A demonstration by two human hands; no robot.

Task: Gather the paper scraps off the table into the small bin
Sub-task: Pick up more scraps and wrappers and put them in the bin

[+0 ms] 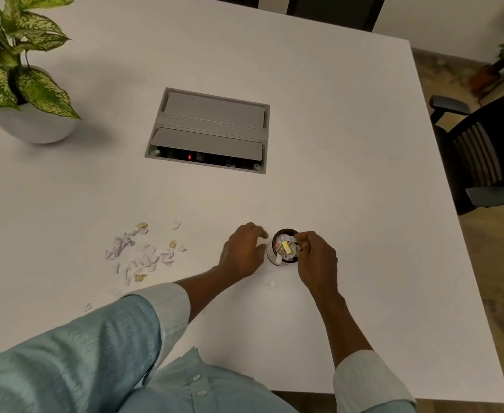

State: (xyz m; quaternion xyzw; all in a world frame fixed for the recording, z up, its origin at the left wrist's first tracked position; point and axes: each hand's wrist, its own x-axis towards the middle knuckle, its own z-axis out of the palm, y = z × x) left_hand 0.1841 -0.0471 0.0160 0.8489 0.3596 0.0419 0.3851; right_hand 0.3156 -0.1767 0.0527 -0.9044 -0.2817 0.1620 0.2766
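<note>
The small round bin [274, 259] stands on the white table [334, 144], filled with white, yellow and red paper scraps. My right hand [318, 260] is over its right rim with fingertips pinched on a scrap at the bin's mouth. Just left of the bin my left hand [242, 251] rests with fingers curled and slightly apart, and I see nothing in it. A scatter of several white, lilac and tan paper scraps [139, 253] lies further left. One lone scrap [272, 283] sits below the bin, and another [88, 307] lies near my left sleeve.
A grey cable box [210, 129] with a part-open flap is sunk into the table's middle. A potted plant [24, 84] stands at the far left. A dark chair [483, 156] is beyond the table's right edge.
</note>
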